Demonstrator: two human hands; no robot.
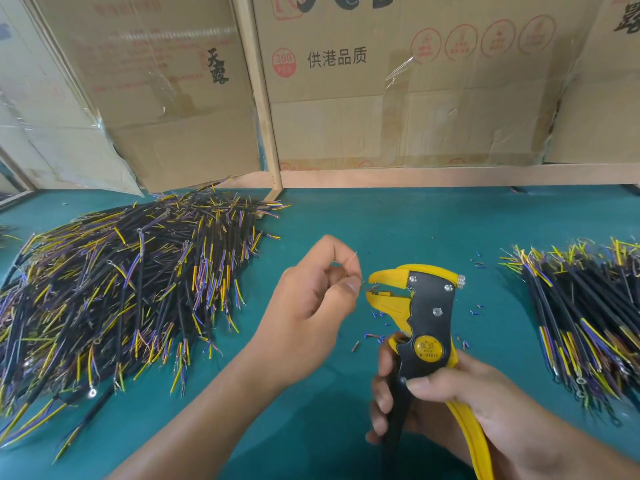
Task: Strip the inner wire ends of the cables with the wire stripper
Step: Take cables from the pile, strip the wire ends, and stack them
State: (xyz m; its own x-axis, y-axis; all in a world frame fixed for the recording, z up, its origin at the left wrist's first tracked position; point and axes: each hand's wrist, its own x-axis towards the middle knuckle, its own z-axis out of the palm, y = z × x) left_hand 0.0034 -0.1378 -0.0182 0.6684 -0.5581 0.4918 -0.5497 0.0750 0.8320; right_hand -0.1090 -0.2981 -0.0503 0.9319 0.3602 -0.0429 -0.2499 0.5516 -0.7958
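Teal desk (398, 220), head view, single entry. Left of centre: large heap of black cables (131, 289) with yellow, blue and purple inner wires fanned out at the ends; judged the unworked stock, though whether each tip is bare cannot be told at this size. Right edge: smaller, tidier cable pile (588, 323), likely the finished lot. Between them: scattered insulation offcuts (372, 336) in blue and red, evidence that stripping is well under way. Right hand (450, 403) grips the handles of the yellow-and-black wire stripper (420, 317), fingers curled round them; its jaws stand slightly apart. Left hand (311, 299) pinches a thin wire end (353, 261) just beside the jaws; the cable it belongs to is hidden. Judgement: one piece in work, the bulk of the left heap remaining. Cardboard boxes (398, 81) line the back.
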